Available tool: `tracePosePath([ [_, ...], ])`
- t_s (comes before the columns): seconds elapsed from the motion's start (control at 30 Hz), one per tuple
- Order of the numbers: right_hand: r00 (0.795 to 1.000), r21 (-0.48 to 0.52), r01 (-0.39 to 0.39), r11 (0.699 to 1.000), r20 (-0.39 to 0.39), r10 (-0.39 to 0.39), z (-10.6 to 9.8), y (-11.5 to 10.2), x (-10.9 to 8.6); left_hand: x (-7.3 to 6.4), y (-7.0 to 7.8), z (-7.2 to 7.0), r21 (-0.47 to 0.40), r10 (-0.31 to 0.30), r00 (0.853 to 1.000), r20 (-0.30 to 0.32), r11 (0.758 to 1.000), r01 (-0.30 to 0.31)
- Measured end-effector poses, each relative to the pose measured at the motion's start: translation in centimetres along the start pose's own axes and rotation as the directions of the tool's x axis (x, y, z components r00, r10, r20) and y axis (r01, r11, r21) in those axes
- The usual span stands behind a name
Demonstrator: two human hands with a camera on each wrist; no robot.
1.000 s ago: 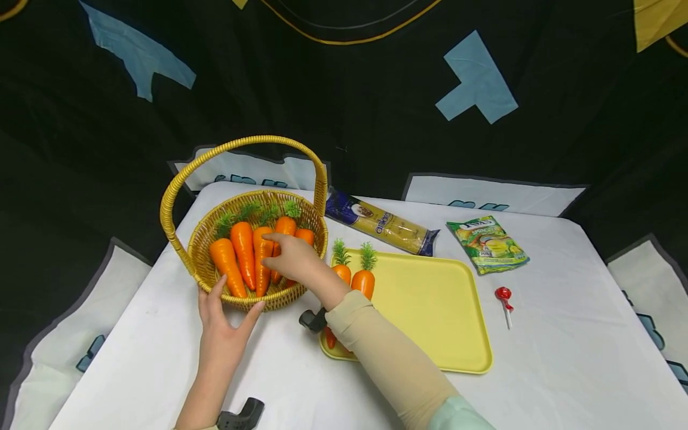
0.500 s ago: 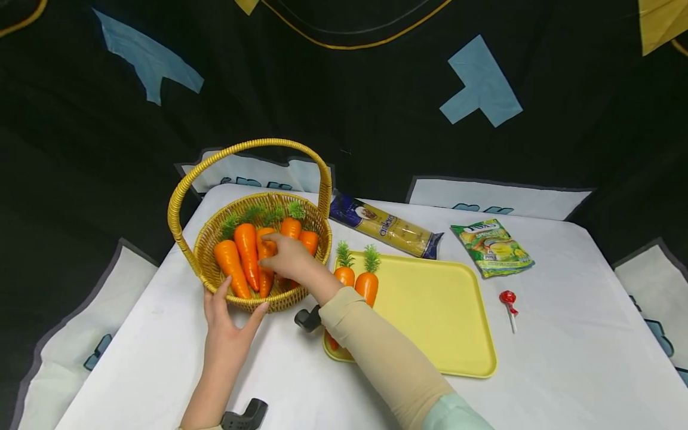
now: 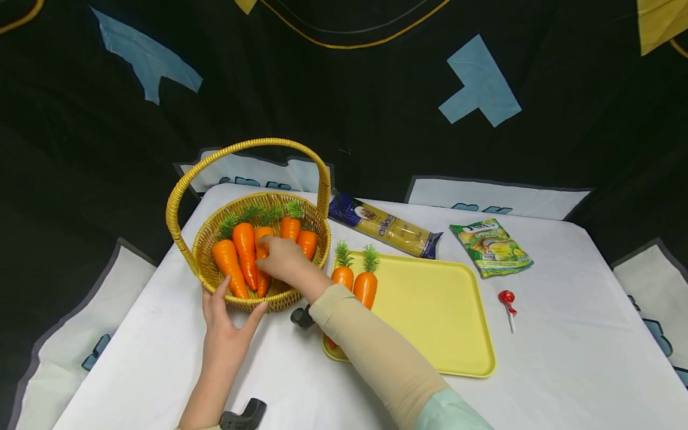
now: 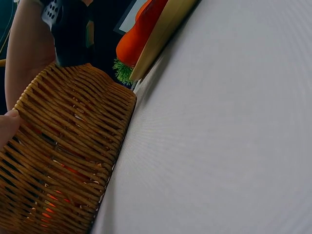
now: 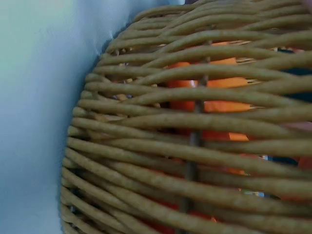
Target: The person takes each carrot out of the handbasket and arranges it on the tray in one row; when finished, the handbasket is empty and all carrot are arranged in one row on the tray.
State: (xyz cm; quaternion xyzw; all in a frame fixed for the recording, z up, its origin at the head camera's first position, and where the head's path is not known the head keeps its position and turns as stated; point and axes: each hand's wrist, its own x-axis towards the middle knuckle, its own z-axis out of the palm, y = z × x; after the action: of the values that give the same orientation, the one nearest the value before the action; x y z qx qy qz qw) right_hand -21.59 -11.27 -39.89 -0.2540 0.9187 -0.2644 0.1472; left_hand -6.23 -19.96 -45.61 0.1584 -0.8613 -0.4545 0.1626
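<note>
A yellow wicker basket (image 3: pixel 317 260) with a tall arched handle holds several orange carrots (image 3: pixel 227 266) with green tops. My left hand (image 3: pixel 226 334) touches the basket's near rim, thumb and fingers spread apart; in the left wrist view the thumb (image 4: pixel 9 127) rests at the rim. Inside the basket, my right hand (image 3: pixel 287 261) has its fingers and thumb bent about a carrot (image 3: pixel 263 282) near the middle. Its palm side is hidden. The right wrist view shows mostly the woven wall (image 5: pixel 161 122), with orange behind the gaps.
On the right of the basket lies a yellow tray (image 3: pixel 430 310) with carrots (image 3: pixel 366 289) at its left side, partly under my right forearm. Behind it is a pasta packet (image 3: pixel 387 224). A green candy bag (image 3: pixel 491 248) and a red lollipop (image 3: pixel 507 304) lie farther right.
My right hand has shifted slightly left and down in the basket, its fingers closing in about the carrot. The left hand stays at the rim. The view has shifted a little.
</note>
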Motion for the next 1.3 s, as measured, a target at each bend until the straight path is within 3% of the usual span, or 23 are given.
tracePosePath([
  [0.3, 1.0, -0.135, 0.015, 0.991, 0.029, -0.012, 1.0, -0.2, 0.5, -0.1, -0.1, 0.3, -0.006, -0.013, 1.0, 0.022, 1.0, 0.013],
  [0.47, 1.0, -0.122, 0.011, 0.992, 0.005, -0.01, 1.2, 0.0, 0.5, -0.1, 0.0, 0.3, -0.002, 0.0, 1.0, 0.012, 1.0, 0.0],
  [0.67, 1.0, -0.044, 0.016, 0.999, -0.005, -0.016, 1.0, 0.3, 0.4, 0.0, 0.0, 0.3, -0.006, 0.026, 1.0, 0.006, 1.0, -0.026],
  [0.97, 0.999, 0.184, 0.043, 0.982, -0.034, -0.037, -0.3, 0.7, -0.4, 0.1, -0.2, 0.3, 0.011, 0.057, 0.998, -0.02, 0.998, -0.057],
  [1.3, 0.993, 0.249, 0.1, 0.963, -0.084, -0.081, -2.0, 1.3, -2.3, 0.1, -0.1, 0.1, 0.007, 0.052, 0.998, -0.019, 0.999, -0.052],
])
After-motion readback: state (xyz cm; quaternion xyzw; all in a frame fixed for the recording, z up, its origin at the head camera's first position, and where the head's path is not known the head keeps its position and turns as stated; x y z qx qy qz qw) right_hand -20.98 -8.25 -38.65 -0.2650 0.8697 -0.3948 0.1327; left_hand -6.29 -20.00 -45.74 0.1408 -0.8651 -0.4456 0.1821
